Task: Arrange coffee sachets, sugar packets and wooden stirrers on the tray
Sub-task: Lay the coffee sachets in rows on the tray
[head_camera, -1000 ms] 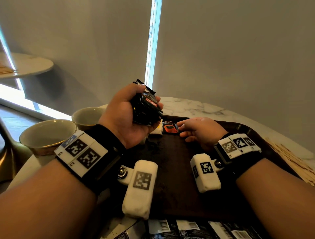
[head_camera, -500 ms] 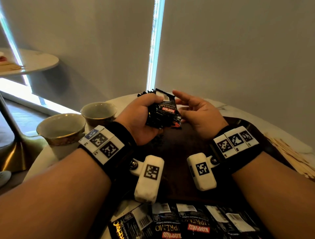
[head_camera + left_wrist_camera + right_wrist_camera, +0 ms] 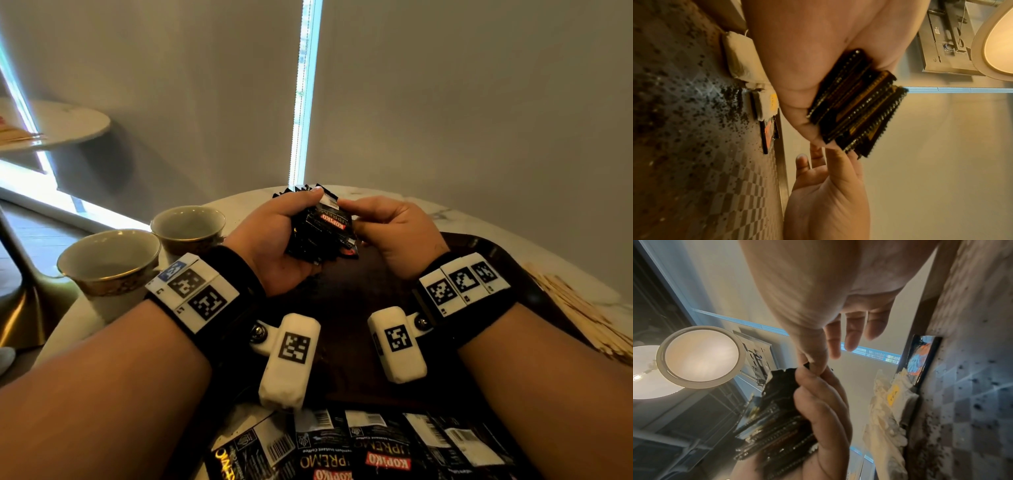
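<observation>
We grip the coffee sachet stack (image 3: 320, 229) in our left hand (image 3: 274, 240) above the tray (image 3: 359, 301), so our right hand (image 3: 394, 229) pinches off the top sachet.

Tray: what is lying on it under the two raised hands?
On the tray, one black sachet and pale sugar packets lie at its far edge; the head view hides them.
</observation>
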A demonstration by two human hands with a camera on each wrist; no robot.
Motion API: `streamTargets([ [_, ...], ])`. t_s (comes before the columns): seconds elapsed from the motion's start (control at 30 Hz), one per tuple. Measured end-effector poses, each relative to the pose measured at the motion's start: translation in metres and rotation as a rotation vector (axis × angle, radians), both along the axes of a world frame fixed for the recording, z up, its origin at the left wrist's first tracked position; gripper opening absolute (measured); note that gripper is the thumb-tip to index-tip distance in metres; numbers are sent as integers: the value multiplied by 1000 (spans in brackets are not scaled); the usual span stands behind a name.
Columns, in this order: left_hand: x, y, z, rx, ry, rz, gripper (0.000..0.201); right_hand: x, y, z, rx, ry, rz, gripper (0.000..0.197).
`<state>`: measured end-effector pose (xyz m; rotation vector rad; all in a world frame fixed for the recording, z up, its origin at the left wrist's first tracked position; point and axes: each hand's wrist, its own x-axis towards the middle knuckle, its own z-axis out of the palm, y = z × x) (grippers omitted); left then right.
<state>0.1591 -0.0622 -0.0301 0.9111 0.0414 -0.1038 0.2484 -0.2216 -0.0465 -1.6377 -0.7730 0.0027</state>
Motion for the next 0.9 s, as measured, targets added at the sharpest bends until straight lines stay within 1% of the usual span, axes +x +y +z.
streamTargets([
  [0.07,0,1,0,8,8,11,32,0,-1,1,-11,-21,-23,37],
  [0.13,-1,1,1,10,20,38,30,-1,-3,4,15,-2,-68,29],
  [0.17,-1,1,1,9,31,61,30,0,-5,5,34,12,-121,23],
  [0.23,1,3,2,-1,56,120,35,8,-10,2,77,43,-288,15],
  [0.3,2,4,2,-3,63,168,40,21,-16,-3,105,121,-439,13],
  [0.33,3,4,3,1,61,178,40,28,-18,-6,108,170,-475,12],
  [0.4,3,4,4,15,58,184,40,39,-23,-12,88,269,-493,8],
  [0.47,4,4,3,50,59,185,44,47,-27,-14,51,362,-514,24],
  [0.53,5,4,3,90,66,192,47,48,-29,-13,19,439,-524,32],
  [0.67,4,3,5,57,51,194,43,46,-29,-13,-80,519,-478,22],
  [0.73,4,4,5,52,60,226,50,47,-30,-14,-155,529,-465,16],
  [0.8,6,5,4,45,70,269,57,47,-31,-14,-209,529,-465,14],
  [0.9,9,5,2,43,60,313,56,45,-31,-14,-275,508,-464,13],
])
